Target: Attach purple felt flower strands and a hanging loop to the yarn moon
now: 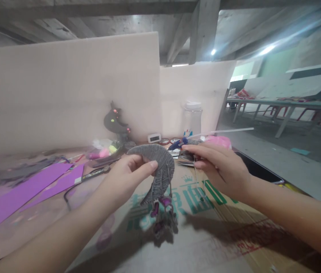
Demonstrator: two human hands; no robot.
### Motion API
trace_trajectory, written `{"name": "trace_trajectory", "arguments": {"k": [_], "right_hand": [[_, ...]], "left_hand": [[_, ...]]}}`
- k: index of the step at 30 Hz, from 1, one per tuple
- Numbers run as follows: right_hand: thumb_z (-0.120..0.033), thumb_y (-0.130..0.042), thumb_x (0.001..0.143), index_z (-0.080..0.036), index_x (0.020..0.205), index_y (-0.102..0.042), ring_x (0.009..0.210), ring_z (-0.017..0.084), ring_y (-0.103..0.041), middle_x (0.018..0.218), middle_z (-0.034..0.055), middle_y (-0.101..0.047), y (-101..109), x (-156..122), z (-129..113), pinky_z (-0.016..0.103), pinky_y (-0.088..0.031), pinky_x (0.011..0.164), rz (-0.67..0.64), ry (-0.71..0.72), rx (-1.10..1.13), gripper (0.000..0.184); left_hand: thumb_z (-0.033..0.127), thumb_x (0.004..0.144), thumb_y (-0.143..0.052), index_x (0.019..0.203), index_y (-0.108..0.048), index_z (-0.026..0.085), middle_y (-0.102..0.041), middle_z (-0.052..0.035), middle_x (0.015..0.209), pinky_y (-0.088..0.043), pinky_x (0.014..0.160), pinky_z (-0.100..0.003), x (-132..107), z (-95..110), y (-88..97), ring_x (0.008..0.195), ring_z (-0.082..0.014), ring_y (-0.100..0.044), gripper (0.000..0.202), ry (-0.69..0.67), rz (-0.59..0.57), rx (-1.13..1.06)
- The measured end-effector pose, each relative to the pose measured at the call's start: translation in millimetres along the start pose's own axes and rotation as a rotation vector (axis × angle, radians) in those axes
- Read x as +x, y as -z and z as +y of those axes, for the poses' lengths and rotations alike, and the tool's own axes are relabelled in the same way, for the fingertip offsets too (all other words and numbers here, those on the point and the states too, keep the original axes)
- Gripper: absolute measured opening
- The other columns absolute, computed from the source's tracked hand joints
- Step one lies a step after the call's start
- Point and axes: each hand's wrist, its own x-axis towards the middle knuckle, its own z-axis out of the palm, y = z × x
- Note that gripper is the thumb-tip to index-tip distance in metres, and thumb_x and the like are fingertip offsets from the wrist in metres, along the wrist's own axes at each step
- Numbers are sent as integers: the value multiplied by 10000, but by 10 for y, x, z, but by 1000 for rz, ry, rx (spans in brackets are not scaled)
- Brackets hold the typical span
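Observation:
My left hand (130, 174) is closed in a pinch on a grey yarn-wrapped crescent (160, 167), holding it upright above the cardboard. Grey strands with purple beads and tassels (164, 214) hang from its lower edge. My right hand (220, 167) is to the right of the crescent, fingers curled, apparently pinching a thin grey thread (196, 174) that hangs down. A blue glue gun (177, 144) lies just behind the right hand's fingertips.
Printed cardboard (205, 231) covers the table. Purple foam sheets (26, 189) lie at left, a clear tub of coloured bits (103, 151) and a dark crescent ornament (115, 121) stand at the white partition. A clear jar (193, 117), pink material (218, 141) and a black tray (259, 170) are at right.

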Motion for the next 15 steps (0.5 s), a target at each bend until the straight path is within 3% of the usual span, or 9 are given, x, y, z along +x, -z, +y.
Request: {"name": "trace_trajectory", "arguments": {"k": [15], "right_hand": [[-139, -482, 934, -97, 1192, -533, 744, 161, -588, 840, 83, -653, -68, -36, -35, 285, -517, 651, -55, 182, 16, 267]], "left_hand": [[400, 796, -649, 724, -663, 195, -720, -31, 826, -452, 865, -325, 9, -47, 13, 863, -207, -645, 218, 11, 18, -121]]}}
